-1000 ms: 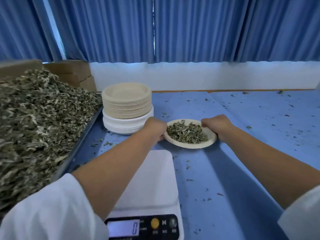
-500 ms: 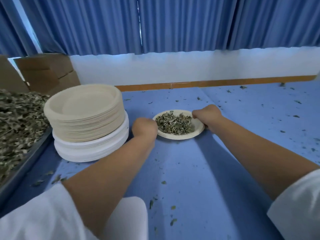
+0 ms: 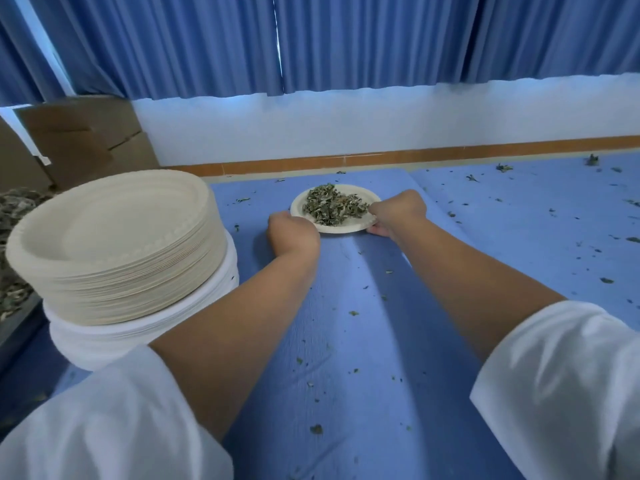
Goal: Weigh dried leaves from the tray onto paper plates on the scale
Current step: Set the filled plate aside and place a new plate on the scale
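One paper plate [image 3: 349, 227] with a heap of dried leaves [image 3: 330, 206] lies on the blue table [image 3: 346, 341], far centre. The right hand [image 3: 398, 213] pinches the right rim, thumb on top and fingers beneath. The left hand [image 3: 292, 233] is at the near-left rim with its fingers hidden behind the knuckles; whether it holds the plate cannot be told. A stack of paper plates [image 3: 114, 244] stands to the left, with the tray [image 3: 19, 315] at the left edge, partly behind it.
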Demonstrator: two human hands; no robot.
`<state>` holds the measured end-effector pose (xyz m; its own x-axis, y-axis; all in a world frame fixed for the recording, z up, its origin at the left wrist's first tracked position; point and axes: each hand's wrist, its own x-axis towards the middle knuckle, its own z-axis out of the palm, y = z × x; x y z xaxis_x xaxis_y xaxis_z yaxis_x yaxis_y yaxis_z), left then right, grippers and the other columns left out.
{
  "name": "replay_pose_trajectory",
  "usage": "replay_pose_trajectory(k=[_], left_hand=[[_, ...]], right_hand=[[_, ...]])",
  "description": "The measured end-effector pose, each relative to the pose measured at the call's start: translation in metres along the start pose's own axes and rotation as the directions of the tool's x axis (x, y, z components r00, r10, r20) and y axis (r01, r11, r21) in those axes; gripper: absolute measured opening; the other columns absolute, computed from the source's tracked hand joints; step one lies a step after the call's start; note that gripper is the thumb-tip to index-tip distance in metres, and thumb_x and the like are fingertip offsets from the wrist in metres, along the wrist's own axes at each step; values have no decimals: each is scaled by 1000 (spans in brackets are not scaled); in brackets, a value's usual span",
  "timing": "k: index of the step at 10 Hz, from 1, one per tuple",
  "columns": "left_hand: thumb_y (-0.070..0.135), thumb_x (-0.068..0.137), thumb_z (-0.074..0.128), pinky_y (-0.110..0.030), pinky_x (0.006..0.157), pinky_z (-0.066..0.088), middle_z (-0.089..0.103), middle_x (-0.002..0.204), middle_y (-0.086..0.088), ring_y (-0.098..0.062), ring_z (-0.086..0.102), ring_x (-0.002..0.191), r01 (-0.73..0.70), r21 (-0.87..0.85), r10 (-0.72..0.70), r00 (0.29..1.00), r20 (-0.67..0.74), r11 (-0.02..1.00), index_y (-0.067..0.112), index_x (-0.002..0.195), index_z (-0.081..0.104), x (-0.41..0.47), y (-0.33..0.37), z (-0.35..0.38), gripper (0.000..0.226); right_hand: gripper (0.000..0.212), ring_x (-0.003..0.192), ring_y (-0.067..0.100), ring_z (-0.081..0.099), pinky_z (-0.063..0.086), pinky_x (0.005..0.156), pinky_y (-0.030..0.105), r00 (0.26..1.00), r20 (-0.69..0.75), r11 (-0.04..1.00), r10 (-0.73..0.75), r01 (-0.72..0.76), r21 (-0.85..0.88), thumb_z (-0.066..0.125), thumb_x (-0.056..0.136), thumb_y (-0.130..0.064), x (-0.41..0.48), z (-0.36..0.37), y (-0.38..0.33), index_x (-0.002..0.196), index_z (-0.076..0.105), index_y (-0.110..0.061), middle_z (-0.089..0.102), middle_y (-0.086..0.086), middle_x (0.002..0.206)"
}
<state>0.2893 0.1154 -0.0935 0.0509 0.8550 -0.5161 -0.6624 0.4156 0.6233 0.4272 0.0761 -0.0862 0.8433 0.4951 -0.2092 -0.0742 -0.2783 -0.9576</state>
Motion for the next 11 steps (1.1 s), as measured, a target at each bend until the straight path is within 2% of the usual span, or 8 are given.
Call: replay_pose_trajectory(k=[1,2,3,4,6,9,10,11], left_hand=[[6,96,37,-27,79,42,59,113,-14,-17,46,89,-108,254,73,987,146,961,-2,126,54,-1,-2,2,36],[12,100,28,-17,51,31,41,86,-2,-13,37,73,98,-143,-109,991,-74,985,-5,125,47,12,-11,7,36],[28,94,-11,-11,39,26,42,71,6,-9,34,52,-343,896,290,921,262,281,25,84,43,6,-12,10,55],[14,99,30,-20,60,43,58,100,-10,-23,55,82,-506,798,371,845,384,327,8,106,60,19,-11,11,30],[18,99,38,-43,90,48,60,123,-19,-34,56,115,-458,808,281,885,372,372,-1,122,56,12,-10,17,35],[12,96,38,-35,83,51,68,101,-9,-27,61,93,-642,662,318,767,558,386,9,101,67,6,-16,10,29],[8,92,39,-28,60,40,57,73,-6,-23,48,73,-691,676,286,722,630,256,12,73,56,-6,-16,7,26],[13,94,38,-26,63,34,55,81,-1,-18,48,78,-710,688,245,701,670,149,10,86,59,-24,-12,-3,23]], right_hand=[[16,62,29,66,55,44,32,999,-30,999,-10,12,41,65,85,1,4,2,1,76,52,-3,57,14,80],[17,49,25,66,55,45,28,997,-61,996,-55,59,66,52,95,-20,2,2,3,83,53,-7,61,7,77],[28,40,19,62,43,41,22,989,-88,990,-118,110,-87,39,97,-32,-5,-2,7,86,50,-8,59,0,52],[44,48,21,59,35,44,23,963,-56,938,-262,241,-247,34,96,-33,-13,-5,14,60,45,-10,47,-2,31],[42,54,25,46,37,52,30,904,-32,854,-427,391,-344,39,95,-27,-14,1,23,60,49,-6,51,10,59],[46,43,16,25,16,43,28,829,19,718,-559,495,-489,46,92,-22,-26,5,26,50,30,-16,29,1,46],[42,44,13,30,18,43,29,791,86,657,-606,558,-507,45,91,-21,-42,7,29,50,34,-17,35,-2,46],[41,47,10,31,18,44,29,786,137,645,-603,581,-496,46,91,-22,-62,9,33,53,35,-18,39,-3,49]])
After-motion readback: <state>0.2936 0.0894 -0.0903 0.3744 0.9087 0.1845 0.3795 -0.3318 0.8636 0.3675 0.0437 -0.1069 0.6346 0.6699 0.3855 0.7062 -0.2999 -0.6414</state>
